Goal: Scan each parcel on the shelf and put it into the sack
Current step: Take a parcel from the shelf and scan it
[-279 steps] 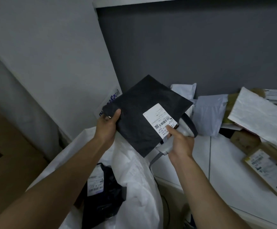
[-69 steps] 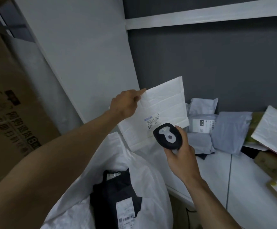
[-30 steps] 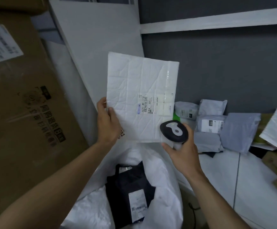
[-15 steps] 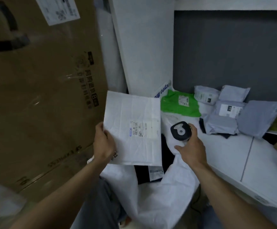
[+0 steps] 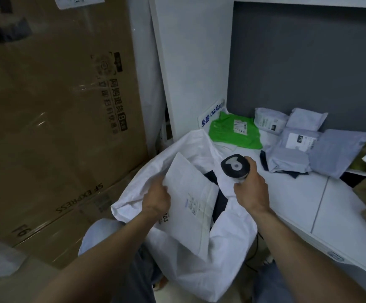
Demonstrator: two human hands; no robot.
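The left hand holds the flat white padded mailer by its left edge, fingers curled round it; how deep the grip goes is hard to tell. The mailer lies tilted over the open mouth of the white woven sack, label up, its long axis running away from the person. With the opening right beneath it, releasing should drop it in. The right hand is wrapped round the black-headed handheld scanner. A green plastic parcel waits on the white shelf.
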